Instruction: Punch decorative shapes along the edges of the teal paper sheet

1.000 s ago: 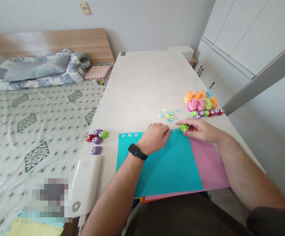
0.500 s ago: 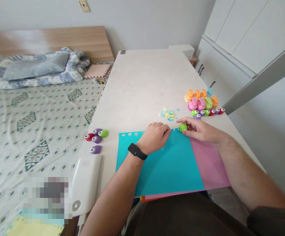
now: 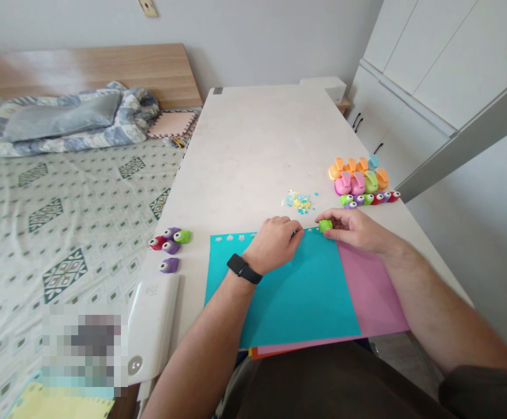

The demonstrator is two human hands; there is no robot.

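Note:
My right hand (image 3: pixel 358 228) pinches a small green paper punch (image 3: pixel 325 225) at the far edge of the teal paper sheet (image 3: pixel 292 291). My left hand (image 3: pixel 275 241), a black band on its wrist, rests curled on the teal sheet near its far edge, fingers closed against the paper. Small punched holes run along the sheet's far left edge (image 3: pixel 231 238). A pink sheet (image 3: pixel 371 291) lies under the teal one to the right. A little heap of paper cut-outs (image 3: pixel 299 202) sits just beyond my hands.
Several bigger punches (image 3: pixel 358 176) and a row of small ones (image 3: pixel 371 199) stand at the right of the white table (image 3: pixel 253 139). Small purple, red and green punches (image 3: pixel 170 244) lie at left, a white device (image 3: pixel 151 326) below them. A bed (image 3: pixel 61 192) adjoins on the left.
My right hand has drawn the green punch slightly left and away along the sheet's edge. My left hand has stayed put.

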